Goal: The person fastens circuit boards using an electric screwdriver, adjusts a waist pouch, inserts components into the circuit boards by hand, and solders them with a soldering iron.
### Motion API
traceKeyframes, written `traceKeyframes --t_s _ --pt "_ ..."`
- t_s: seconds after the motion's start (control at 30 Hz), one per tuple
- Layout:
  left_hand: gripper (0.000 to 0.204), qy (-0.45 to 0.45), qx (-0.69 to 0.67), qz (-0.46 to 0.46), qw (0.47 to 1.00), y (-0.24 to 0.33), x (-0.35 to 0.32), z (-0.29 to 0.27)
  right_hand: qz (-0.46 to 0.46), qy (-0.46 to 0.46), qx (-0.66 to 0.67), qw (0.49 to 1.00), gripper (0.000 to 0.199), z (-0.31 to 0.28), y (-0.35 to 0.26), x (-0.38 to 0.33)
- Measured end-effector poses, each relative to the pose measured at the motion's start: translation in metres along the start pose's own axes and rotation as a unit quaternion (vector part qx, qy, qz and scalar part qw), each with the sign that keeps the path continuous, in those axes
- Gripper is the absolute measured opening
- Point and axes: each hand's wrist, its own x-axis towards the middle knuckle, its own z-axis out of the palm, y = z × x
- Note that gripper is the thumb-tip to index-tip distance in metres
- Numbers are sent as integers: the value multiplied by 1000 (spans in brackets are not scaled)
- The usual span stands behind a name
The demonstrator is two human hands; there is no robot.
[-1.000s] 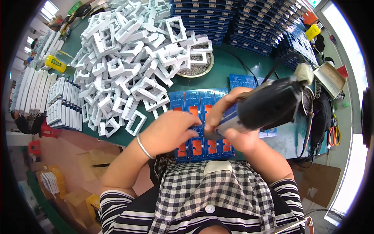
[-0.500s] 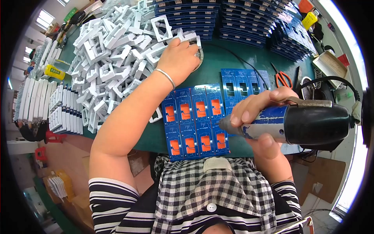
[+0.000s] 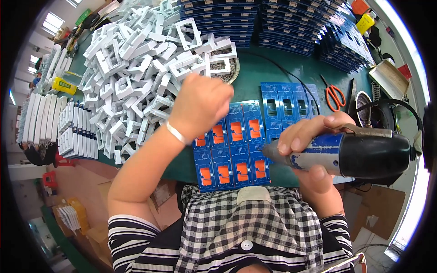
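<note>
My right hand (image 3: 318, 145) is wrapped round an electric screwdriver (image 3: 327, 154) with a worn blue and grey body and a black rear end. Its tip points left, over the right side of a blue circuit board panel (image 3: 230, 152). Orange rectangles (image 3: 223, 174) show in the cut-outs of this panel. My left hand (image 3: 202, 103), slightly blurred, is above the far left part of the panel with its fingers curled closed. Whatever they hold is hidden. Beyond it, a round dish of small metal screws (image 3: 234, 70) stands partly under white plastic frames (image 3: 218, 67).
A big heap of white plastic frames (image 3: 123, 86) covers the table's left. Stacked blue boards (image 3: 291, 27) stand at the back. Another blue panel (image 3: 287, 102), orange-handled cutters (image 3: 336, 97) and an open box (image 3: 389, 79) lie to the right. A black cable (image 3: 287, 70) crosses the green tabletop.
My left hand has pulled back from the dish of screws toward me and now hovers above the panel. The screwdriver in my right hand has shifted slightly right and nearer.
</note>
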Motion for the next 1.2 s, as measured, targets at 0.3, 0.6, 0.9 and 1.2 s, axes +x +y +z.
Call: traceKeyframes --t_s 0.3,0.6,0.9,1.2 --pt "8 -74 -180 -147 970 66 -90 9 47 -22 -9 999 67 3 -3 -11" --pt "8 -90 -134 -150 975 75 -82 2 23 -82 -30 996 70 7 1 -5" --pt "11 -102 -55 -90 989 76 -73 -1 78 -122 -76 986 62 20 4 -2" --pt "14 -71 -86 -122 986 74 -82 5 87 -144 -77 983 63 24 10 0"
